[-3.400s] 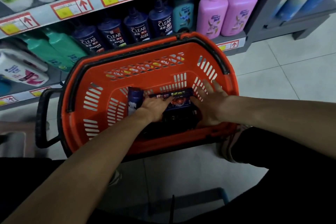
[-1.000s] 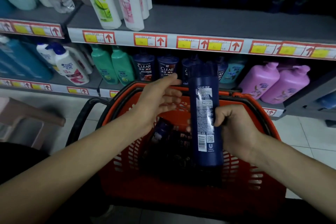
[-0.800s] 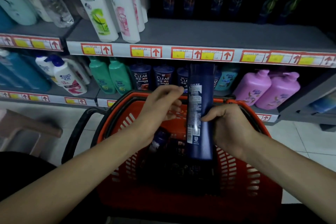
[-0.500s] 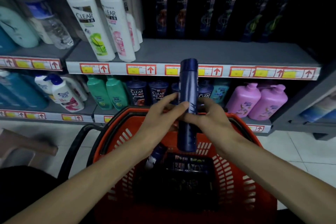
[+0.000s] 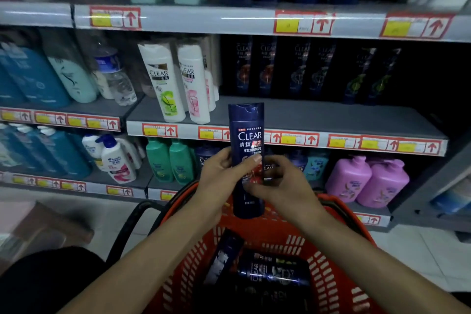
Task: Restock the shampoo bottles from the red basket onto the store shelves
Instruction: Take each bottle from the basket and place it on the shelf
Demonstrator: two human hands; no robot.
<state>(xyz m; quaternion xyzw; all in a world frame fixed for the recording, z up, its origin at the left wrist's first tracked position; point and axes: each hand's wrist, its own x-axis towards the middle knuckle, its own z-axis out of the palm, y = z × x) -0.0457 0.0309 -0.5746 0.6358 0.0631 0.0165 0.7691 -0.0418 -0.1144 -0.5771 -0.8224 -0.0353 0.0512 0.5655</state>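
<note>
Both hands grasp one dark blue shampoo bottle point(image 5: 246, 145) upright above the red basket point(image 5: 328, 257): left hand point(image 5: 221, 176) round its side, right hand point(image 5: 277, 183) pinching it. More bottles point(image 5: 270, 273) lie inside the basket.

CLEAR on nearly every label I can read.
I read CLEAR and 清扬 on the raised blue bottle point(image 5: 246, 135). CLEAR also shows on the white bottles point(image 5: 163, 81) up-left of it, the dark bottles point(image 5: 243, 64) above it, and the lying bottle point(image 5: 270, 271) below it. The price tags point(image 5: 159, 131) show red arrows, their print too blurred to read.

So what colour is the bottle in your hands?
The tall plastic shampoo bottle is dark blue, clearest in head view.
</note>
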